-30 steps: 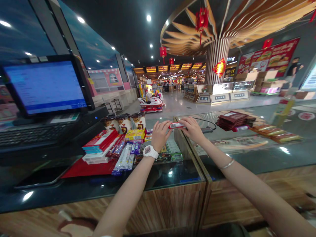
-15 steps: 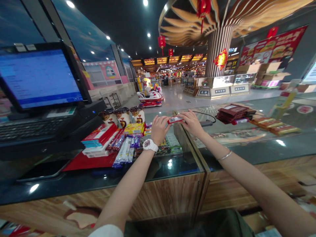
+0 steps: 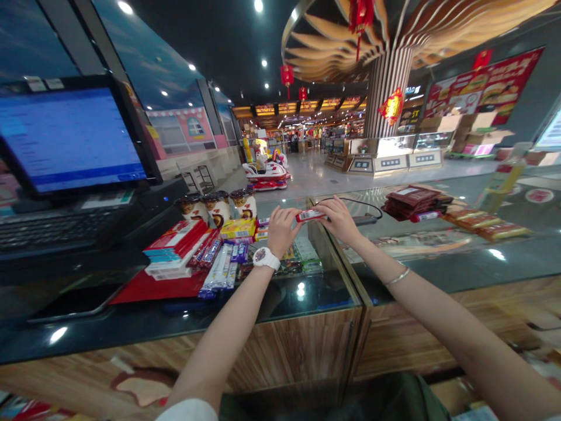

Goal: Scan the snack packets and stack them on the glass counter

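1. Your hands have barely shifted since half a second ago, the red packet (image 3: 309, 215) now lying slightly flatter between them; the person by the far cardboard boxes (image 3: 475, 128) has dropped from plain sight.
2. Your grip is closed on the packet from both sides: your left hand (image 3: 281, 231) pinches its left end, your right hand (image 3: 339, 221) its right end.
3. You have it toward the back of the tabletop (image 3: 302, 301), near the far end of the wooden seam (image 3: 339, 260).
4. To your left, yellow packs (image 3: 238, 228) sit near your fingers, with silver-and-purple bars (image 3: 219, 266) closer to you and cups (image 3: 217, 209) behind.
5. Just beyond your right hand loops a black cable (image 3: 372, 203); brown packets (image 3: 412, 202) lie farther right, well apart from your fingers.
6. Between your forearms, dark glass runs to the front edge, leaving you room to draw back.
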Demonstrator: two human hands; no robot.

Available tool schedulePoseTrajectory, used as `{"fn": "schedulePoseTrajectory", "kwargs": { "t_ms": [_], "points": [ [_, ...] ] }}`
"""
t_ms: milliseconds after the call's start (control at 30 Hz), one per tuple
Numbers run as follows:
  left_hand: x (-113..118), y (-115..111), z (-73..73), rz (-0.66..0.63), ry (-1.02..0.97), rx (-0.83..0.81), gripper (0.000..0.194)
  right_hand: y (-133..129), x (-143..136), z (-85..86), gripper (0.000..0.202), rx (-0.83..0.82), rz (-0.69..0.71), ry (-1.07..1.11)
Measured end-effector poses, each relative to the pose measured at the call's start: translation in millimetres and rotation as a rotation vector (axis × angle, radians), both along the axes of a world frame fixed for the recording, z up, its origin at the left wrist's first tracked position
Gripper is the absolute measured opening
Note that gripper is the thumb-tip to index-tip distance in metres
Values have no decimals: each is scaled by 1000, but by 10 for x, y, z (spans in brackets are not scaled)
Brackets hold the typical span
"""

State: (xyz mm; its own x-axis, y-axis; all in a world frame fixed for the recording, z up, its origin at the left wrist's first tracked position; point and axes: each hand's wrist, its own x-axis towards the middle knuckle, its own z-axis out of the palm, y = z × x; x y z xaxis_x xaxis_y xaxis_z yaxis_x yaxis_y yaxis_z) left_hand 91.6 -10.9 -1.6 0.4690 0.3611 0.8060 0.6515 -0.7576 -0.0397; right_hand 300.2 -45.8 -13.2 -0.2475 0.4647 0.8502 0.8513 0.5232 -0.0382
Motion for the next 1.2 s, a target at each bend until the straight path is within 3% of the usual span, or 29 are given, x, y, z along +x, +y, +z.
{"fn": "schedulePoseTrajectory", "kwargs": {
  "t_ms": [167, 333, 467, 633, 867, 1033, 1200],
  "points": [
    [-19, 26, -7, 5, -34, -10, 20, -45, 68, 113, 35, -38, 79, 18],
    [-63, 72, -6, 30, -64, -44, 19, 26, 460, 260, 33, -88, 107, 180],
    [-67, 85, -2, 35, -63, -38, 18, 158, 876, 149, 43, -205, 39, 266],
    [-29, 53, -5, 39, -40, -47, 18, 219, 1186, -88, 53, -491, -18, 208],
    [-37, 74, -28, 39, -36, -32, 18, 270, 1248, -257, 66, -595, -45, 7],
    [-58, 116, -34, 44, -43, -41, 19, 242, 1149, -252, 51, -698, -116, -73],
    [-54, 105, -32, 57, -33, -53, 19, 221, 1104, -229, 44, -697, -117, -82]
  ]
}}
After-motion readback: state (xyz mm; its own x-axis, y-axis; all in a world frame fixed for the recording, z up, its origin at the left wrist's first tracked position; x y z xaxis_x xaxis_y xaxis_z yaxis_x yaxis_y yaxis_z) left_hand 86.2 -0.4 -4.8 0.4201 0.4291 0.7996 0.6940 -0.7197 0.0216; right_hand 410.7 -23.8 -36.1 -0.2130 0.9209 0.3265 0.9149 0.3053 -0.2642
